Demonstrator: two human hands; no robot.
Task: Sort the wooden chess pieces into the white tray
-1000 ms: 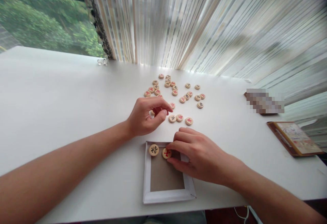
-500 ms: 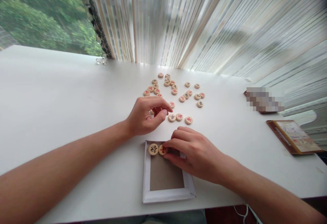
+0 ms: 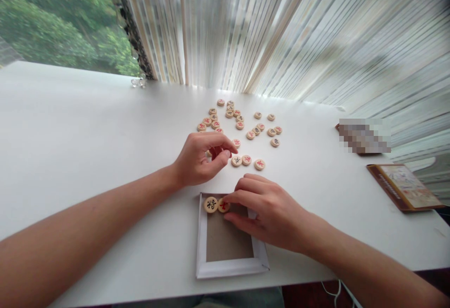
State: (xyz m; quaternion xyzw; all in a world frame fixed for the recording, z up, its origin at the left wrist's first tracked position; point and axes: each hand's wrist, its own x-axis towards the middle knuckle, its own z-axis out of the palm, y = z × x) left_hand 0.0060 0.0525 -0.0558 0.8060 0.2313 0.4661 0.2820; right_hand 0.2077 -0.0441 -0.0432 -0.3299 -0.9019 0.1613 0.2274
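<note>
A shallow white-rimmed box (image 3: 232,266) with a brown floor lies near the table's front edge. In its back left corner a round wooden piece with a black character (image 3: 211,205) touches a red-marked piece (image 3: 223,206). My right hand (image 3: 267,209) reaches over the box's right side, fingertips at the red piece, thumb and index apart. Beyond the box my left hand (image 3: 206,158) hovers with curled fingers, thumb near the index finger; whether something is between them is hidden. Right beside its fingertips lie a black-marked piece (image 3: 236,161) and a red-marked piece (image 3: 246,160).
Several more round pieces (image 3: 240,125) are scattered over the back middle of the white table (image 3: 105,144). At the right lie a brown-edged booklet (image 3: 404,186) and a partly pixelated item (image 3: 363,137). A striped curtain (image 3: 225,31) hangs behind.
The thumb of my right hand has come slightly away from the red-marked piece in the box, which stays beside the black-marked one. My left hand has hardly moved.
</note>
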